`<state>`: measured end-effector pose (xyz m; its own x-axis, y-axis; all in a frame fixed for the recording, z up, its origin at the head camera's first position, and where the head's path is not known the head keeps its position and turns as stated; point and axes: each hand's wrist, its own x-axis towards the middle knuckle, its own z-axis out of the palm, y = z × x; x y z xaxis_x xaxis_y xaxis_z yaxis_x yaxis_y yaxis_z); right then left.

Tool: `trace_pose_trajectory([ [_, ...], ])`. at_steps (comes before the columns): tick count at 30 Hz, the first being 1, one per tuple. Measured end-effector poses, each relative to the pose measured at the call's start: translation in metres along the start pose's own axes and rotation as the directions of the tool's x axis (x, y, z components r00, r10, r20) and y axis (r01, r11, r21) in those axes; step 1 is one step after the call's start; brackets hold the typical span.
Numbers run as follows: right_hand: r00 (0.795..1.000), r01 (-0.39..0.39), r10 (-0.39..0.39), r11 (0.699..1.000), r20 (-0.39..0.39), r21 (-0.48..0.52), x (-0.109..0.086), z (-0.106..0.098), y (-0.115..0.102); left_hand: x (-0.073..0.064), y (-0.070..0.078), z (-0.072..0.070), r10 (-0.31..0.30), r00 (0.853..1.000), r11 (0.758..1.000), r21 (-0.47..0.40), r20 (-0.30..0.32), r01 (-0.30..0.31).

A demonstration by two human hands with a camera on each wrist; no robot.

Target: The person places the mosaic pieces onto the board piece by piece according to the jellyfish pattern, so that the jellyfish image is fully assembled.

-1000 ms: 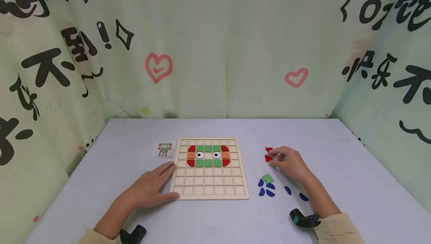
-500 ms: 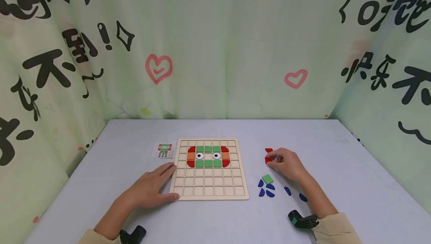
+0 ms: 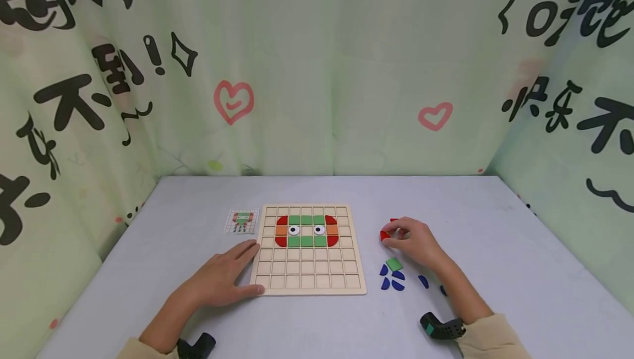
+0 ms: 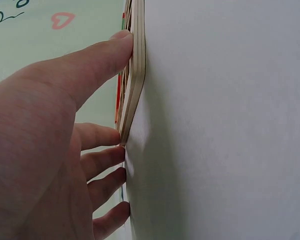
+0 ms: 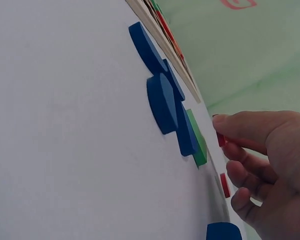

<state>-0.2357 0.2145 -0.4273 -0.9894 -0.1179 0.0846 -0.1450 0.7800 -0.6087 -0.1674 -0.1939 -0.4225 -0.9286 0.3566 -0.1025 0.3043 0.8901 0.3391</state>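
Note:
My right hand (image 3: pixel 415 242) pinches a small red block (image 3: pixel 384 235) between thumb and fingers, to the right of the wooden grid board (image 3: pixel 307 267). In the right wrist view the red block (image 5: pixel 221 140) appears edge-on under the thumb tip. A second red block (image 3: pixel 393 219) lies on the table, partly hidden behind that hand. With straight, spread fingers, my left hand (image 3: pixel 223 277) touches the board's left edge. Green, orange and red blocks and two eye pieces (image 3: pixel 319 230) fill part of the board's upper rows.
A green square block (image 3: pixel 394 264) and several blue rounded blocks (image 3: pixel 398 285) lie right of the board. Other blue blocks (image 3: pixel 423 282) are near the right forearm. A small picture card (image 3: pixel 241 221) with a robot-like figure lies at the board's upper left.
My right hand has taken hold of the nearer red block and moved it slightly left, toward the board. The left hand has stayed at the board's edge.

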Motion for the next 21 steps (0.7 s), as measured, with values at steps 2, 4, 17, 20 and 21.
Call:
trace_pose_trajectory([
  [2,1.000,-0.004,0.004,1.000,0.002,0.011,0.000,0.003,-0.002,0.000,0.000,0.000,-0.005,1.000,1.000,-0.003,0.001,0.005],
  [4,1.000,-0.001,0.001,1.000,0.008,0.021,-0.001,0.005,-0.005,0.000,0.001,0.000,-0.005,1.000,1.000,-0.004,0.001,0.005],
  [17,0.995,0.076,-0.080,0.994,0.053,0.081,-0.007,0.023,-0.026,-0.002,0.001,-0.002,0.016,1.000,1.000,-0.003,-0.008,-0.016],
  [20,0.993,0.100,-0.105,0.991,0.056,0.085,-0.007,0.027,-0.031,-0.002,0.002,-0.002,0.022,1.000,1.000,-0.001,-0.011,-0.022],
  [21,0.992,0.108,-0.113,0.990,0.058,0.087,-0.007,0.029,-0.033,-0.002,0.002,-0.002,0.023,1.000,1.000,0.000,-0.011,-0.023],
])
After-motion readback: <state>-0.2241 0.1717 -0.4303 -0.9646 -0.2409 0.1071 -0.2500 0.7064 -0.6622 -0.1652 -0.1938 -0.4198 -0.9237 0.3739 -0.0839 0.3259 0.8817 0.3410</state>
